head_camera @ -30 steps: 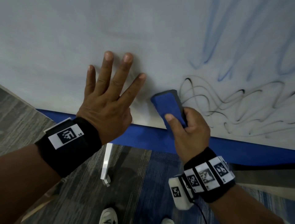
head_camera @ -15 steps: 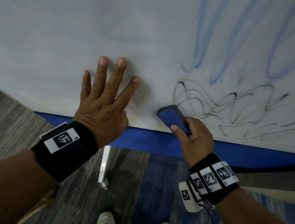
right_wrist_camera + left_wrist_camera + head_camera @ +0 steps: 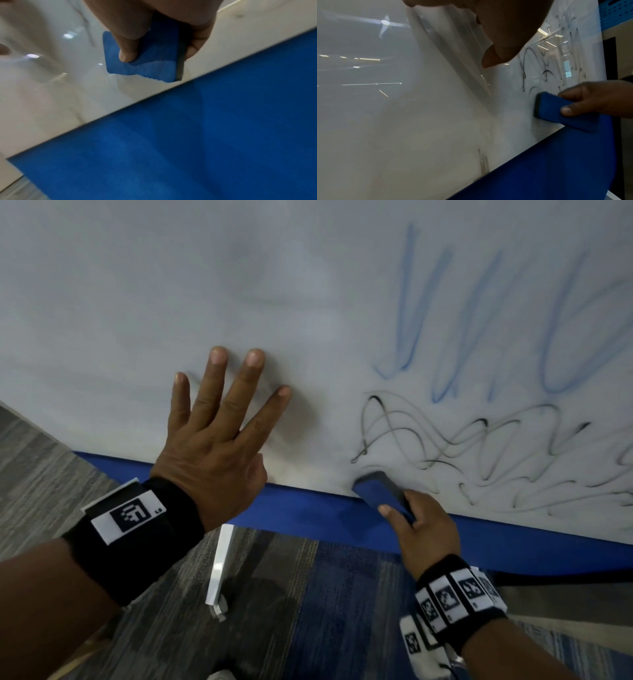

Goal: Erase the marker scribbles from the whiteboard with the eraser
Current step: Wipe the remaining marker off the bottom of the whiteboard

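The whiteboard (image 3: 239, 285) fills most of your head view, its blue lower frame (image 3: 308, 515) running from 9 o'clock down toward 4 o'clock. Below that lies grey and blue carpet (image 3: 308, 611), with a white stand leg (image 3: 219, 566) near 6 o'clock. The board's left half is wiped to a faint grey haze. Blue scribbles (image 3: 479, 337) loop across the 1 to 2 o'clock area, and black scribbles (image 3: 479, 446) tangle beneath them around 3 o'clock.

Your left hand (image 3: 212, 440) lies flat on the board just left of centre, fingers straight and spread, grasping nothing; its fingertips point toward 12 o'clock. A black wristband (image 3: 137, 529) with a printed marker wraps that wrist.

Your right hand (image 3: 424, 529), at about 4 o'clock, grips the blue eraser (image 3: 380, 491), thumb across its blue back and fingers curled along the far edge. From the right wrist view the eraser (image 3: 145, 56) presses on the white board just above the blue frame. It sits at the lower left end of the black scribbles, touching the board's bottom margin, and points up toward 11 o'clock. In the left wrist view the eraser (image 3: 556, 109) lies just below the nearest black loops (image 3: 539, 70).
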A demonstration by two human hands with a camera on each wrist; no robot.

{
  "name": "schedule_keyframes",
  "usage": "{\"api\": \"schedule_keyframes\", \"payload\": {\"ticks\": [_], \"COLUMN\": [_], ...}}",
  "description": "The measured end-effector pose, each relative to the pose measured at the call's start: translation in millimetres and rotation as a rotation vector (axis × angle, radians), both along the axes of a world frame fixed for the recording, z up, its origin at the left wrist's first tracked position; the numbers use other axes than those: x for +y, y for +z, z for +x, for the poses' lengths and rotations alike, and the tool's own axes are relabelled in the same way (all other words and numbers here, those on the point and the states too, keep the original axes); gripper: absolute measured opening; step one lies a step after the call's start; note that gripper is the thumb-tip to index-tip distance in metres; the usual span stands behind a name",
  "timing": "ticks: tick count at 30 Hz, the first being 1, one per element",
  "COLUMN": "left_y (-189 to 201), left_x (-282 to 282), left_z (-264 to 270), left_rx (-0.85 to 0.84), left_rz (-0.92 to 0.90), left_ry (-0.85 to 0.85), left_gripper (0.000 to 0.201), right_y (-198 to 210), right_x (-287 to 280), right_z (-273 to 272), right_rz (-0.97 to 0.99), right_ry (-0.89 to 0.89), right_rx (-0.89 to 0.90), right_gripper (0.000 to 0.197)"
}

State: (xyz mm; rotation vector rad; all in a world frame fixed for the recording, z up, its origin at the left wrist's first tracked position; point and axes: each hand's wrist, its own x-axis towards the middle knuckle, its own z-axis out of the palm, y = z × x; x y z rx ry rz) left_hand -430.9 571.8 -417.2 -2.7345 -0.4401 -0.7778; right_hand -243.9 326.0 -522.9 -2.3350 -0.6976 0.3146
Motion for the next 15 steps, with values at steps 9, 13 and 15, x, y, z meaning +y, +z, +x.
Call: {"api": "schedule_keyframes", "payload": {"ticks": [9, 13, 15], "left_y": [17, 23, 24], "left_x": [-16, -11, -10], "left_z": [-2, -5, -6], "left_rx": [-0.030, -0.050, -0.034], "left_rz": [-0.091, -0.056, -0.036], "left_ry": [0.028, 0.045, 0.059], "left_gripper": [0.082, 0.082, 0.085], "right_y": [103, 104, 64], "right_x": [47, 38, 19], "right_z": [-21, -19, -14], "right_rz": [0.331, 0.331, 0.156], "right_ry": [0.077, 0.065, 0.043], "right_rx": [-0.217, -0.194, -0.074], "right_gripper": [0.037, 0.032, 0.029]}}
